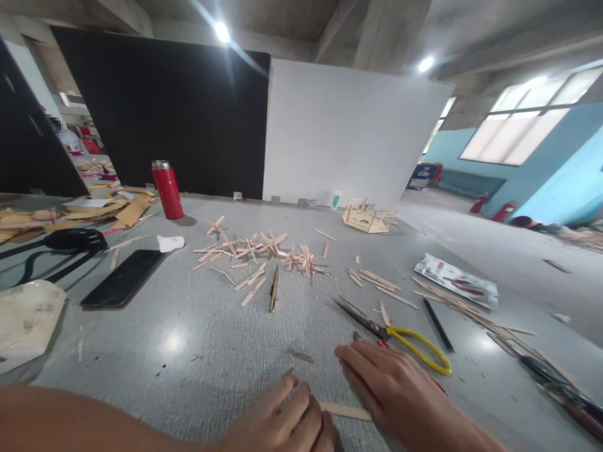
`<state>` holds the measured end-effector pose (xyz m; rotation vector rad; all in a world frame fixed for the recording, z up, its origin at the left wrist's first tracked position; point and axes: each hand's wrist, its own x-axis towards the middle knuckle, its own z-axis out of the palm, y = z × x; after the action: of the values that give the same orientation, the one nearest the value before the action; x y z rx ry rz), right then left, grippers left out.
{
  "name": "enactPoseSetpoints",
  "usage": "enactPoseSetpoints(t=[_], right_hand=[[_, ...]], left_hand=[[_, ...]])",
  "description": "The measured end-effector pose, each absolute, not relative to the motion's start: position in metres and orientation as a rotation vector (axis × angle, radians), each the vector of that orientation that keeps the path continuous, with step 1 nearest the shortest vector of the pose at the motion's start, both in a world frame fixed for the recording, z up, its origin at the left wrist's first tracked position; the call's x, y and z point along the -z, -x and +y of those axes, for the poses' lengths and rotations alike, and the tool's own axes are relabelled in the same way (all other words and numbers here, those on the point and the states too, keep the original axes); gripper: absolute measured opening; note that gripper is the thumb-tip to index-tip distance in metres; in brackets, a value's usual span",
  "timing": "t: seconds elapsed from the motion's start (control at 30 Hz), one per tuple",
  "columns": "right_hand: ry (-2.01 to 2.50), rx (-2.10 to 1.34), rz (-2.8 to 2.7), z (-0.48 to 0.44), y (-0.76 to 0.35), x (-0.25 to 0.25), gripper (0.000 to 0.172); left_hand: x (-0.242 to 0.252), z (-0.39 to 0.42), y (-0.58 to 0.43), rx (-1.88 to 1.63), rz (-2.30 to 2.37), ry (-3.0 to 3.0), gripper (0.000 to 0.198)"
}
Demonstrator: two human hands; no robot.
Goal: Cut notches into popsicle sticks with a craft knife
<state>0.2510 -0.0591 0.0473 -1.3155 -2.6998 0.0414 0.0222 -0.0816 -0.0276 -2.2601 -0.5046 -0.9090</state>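
Observation:
Both my hands rest low on the grey table [198,351] near its front edge. My left hand [287,424] has its fingers curled and pressed together at one end of a flat wooden stick [346,412]. My right hand [391,392] lies over the stick's other end, fingers together and stretched forward, flat on the table. Just beyond my right hand lie yellow-handled scissors [405,342]. Farther off a scatter of wooden sticks [259,251] covers the middle of the table.
A black phone [123,277], a red flask [166,189], a white packet [456,279], a black pencil [438,324], long thin sticks [471,311] and a small stick structure [365,218] are on the table. Cardboard scraps [94,210] lie at the far left.

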Motion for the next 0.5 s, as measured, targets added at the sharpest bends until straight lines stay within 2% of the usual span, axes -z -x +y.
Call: enactPoseSetpoints(t=[0.2,0.27,0.43,0.5], right_hand=[[1.856,0.224,-2.348,-0.003,-0.333,-0.052,0.016],[2.000,0.245,-2.235,0.019,-0.371,-0.050,0.030],[2.066,0.164,-2.185,0.046,-0.431,-0.036,0.031],[2.015,0.133,-2.195,0.047,-0.437,-0.034,0.028]], left_hand=[[0.013,-0.085,-0.023,0.992,-0.545,2.248,0.021],[0.010,-0.086,-0.022,0.994,-0.594,2.261,0.022],[0.015,-0.093,-0.025,1.014,-0.626,2.300,0.005],[0.023,-0.097,-0.026,1.020,-0.569,2.325,0.012]])
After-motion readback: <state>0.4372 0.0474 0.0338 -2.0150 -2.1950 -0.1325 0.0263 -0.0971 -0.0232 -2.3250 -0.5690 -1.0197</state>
